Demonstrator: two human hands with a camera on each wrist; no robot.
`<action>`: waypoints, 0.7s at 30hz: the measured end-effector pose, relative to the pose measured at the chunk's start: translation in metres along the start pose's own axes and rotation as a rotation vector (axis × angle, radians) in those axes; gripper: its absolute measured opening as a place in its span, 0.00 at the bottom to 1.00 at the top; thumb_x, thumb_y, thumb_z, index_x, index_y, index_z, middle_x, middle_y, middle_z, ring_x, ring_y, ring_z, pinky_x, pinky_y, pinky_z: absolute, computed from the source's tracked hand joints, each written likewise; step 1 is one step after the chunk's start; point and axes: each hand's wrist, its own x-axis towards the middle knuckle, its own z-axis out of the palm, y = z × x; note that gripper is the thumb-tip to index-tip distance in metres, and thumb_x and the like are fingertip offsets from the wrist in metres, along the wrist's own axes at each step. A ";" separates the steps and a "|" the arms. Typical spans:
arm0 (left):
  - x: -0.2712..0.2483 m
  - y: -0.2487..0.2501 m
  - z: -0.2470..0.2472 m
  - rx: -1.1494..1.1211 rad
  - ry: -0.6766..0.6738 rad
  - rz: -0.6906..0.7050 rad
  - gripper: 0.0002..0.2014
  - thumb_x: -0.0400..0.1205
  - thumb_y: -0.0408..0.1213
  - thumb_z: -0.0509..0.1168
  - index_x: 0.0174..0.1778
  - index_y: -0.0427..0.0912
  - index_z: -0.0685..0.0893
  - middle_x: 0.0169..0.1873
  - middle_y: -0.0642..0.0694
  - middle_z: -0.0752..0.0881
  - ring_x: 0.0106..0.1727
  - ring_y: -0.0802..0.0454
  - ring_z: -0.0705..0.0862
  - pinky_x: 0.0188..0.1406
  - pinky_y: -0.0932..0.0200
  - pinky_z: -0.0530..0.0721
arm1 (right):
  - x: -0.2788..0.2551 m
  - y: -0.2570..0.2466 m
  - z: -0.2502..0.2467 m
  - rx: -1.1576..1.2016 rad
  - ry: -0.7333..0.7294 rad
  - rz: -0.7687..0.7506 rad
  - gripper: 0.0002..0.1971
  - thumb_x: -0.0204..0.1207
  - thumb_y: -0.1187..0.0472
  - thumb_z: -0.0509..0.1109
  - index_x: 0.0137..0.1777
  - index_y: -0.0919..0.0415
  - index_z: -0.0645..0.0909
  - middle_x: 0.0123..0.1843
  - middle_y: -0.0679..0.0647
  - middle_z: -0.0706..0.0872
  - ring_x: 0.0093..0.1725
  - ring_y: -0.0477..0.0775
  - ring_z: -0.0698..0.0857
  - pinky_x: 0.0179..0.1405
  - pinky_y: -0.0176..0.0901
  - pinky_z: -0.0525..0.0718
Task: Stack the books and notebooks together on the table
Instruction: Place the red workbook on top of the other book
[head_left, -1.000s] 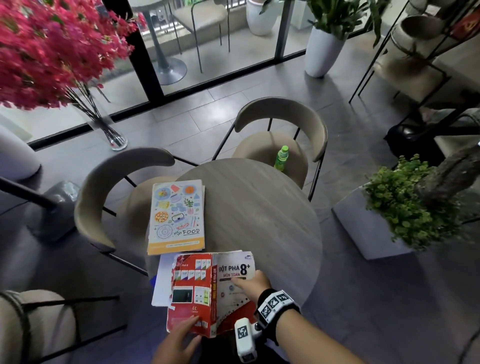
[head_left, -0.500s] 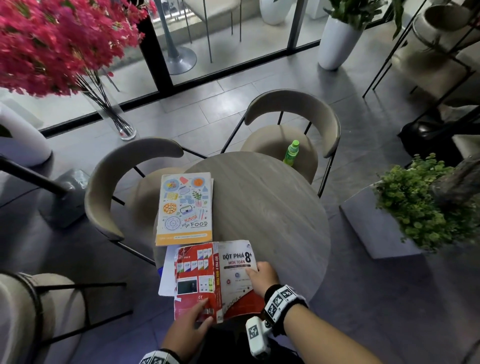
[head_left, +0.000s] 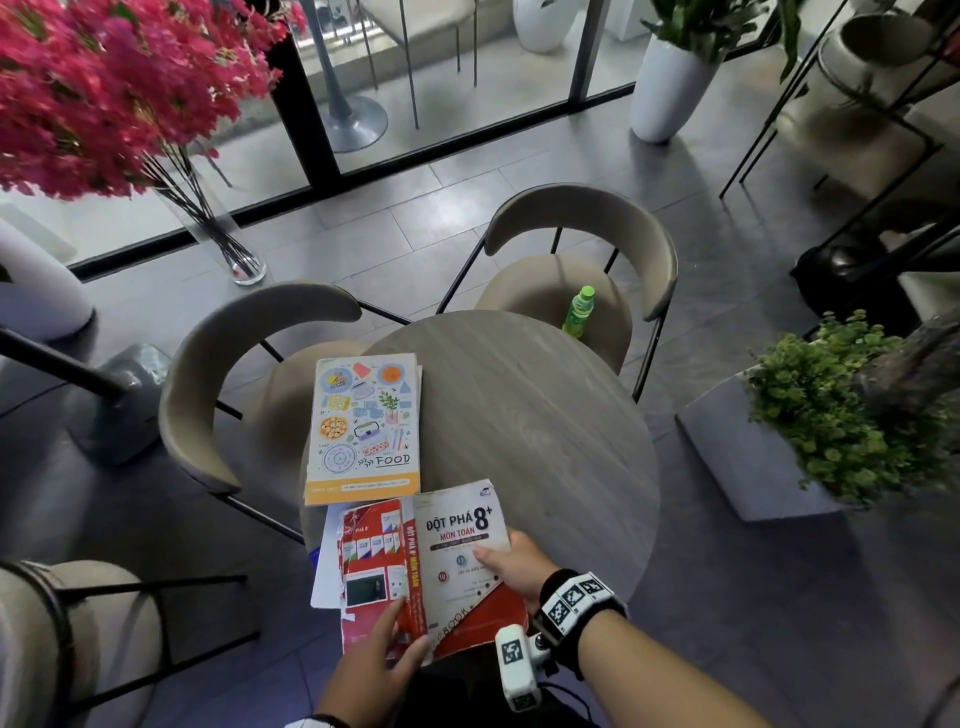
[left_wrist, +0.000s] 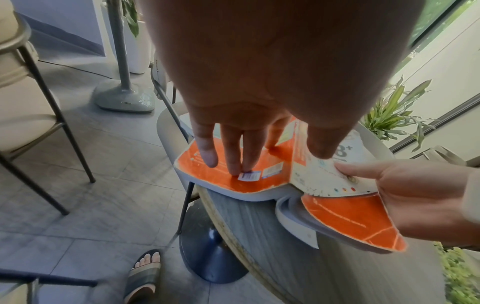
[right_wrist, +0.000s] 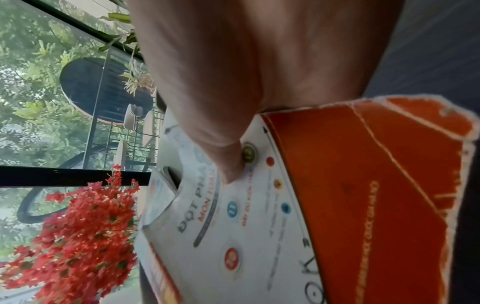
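A worn red and white book (head_left: 462, 530) lies open, covers up, at the near edge of the round table (head_left: 545, 441). My left hand (head_left: 374, 660) rests on its red back cover (left_wrist: 233, 181), fingers (left_wrist: 207, 152) straight and flat on it. My right hand (head_left: 514, 566) pinches the white front cover's right edge (right_wrist: 363, 205), thumb (right_wrist: 228, 164) on top and fingers beneath. A white notebook (head_left: 327, 566) sticks out from under the book on the left. A FOOD notebook (head_left: 363, 431) lies flat just beyond it.
A green bottle (head_left: 579, 310) stands on the far chair's seat (head_left: 613, 223). A second chair (head_left: 208, 374) hugs the table's left. A vase of pink flowers (head_left: 104, 88) stands far left, a planter (head_left: 831, 415) to the right, a stool (head_left: 52, 623) near left.
My left hand has slid further up onto the red back cover. My right hand keeps its hold on the front cover's edge, and the book stays in place.
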 end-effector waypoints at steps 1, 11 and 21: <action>0.001 0.002 -0.002 -0.003 0.028 -0.009 0.41 0.78 0.62 0.69 0.85 0.55 0.62 0.76 0.49 0.80 0.73 0.56 0.82 0.71 0.56 0.81 | 0.001 0.000 0.001 0.021 -0.017 -0.004 0.15 0.76 0.56 0.78 0.61 0.59 0.86 0.59 0.61 0.95 0.59 0.63 0.94 0.65 0.68 0.89; 0.013 0.032 -0.039 -0.565 0.270 0.006 0.31 0.71 0.66 0.73 0.63 0.49 0.86 0.54 0.49 0.93 0.50 0.55 0.91 0.48 0.54 0.88 | -0.043 -0.060 0.024 0.223 -0.327 -0.144 0.11 0.82 0.68 0.73 0.62 0.62 0.83 0.58 0.58 0.93 0.58 0.59 0.92 0.63 0.54 0.91; 0.009 0.070 -0.082 -1.019 0.172 0.115 0.21 0.82 0.47 0.68 0.64 0.37 0.84 0.55 0.33 0.92 0.57 0.30 0.90 0.61 0.30 0.86 | -0.066 -0.120 0.027 0.237 -0.270 -0.317 0.13 0.83 0.69 0.72 0.66 0.66 0.81 0.61 0.63 0.91 0.54 0.56 0.93 0.56 0.49 0.94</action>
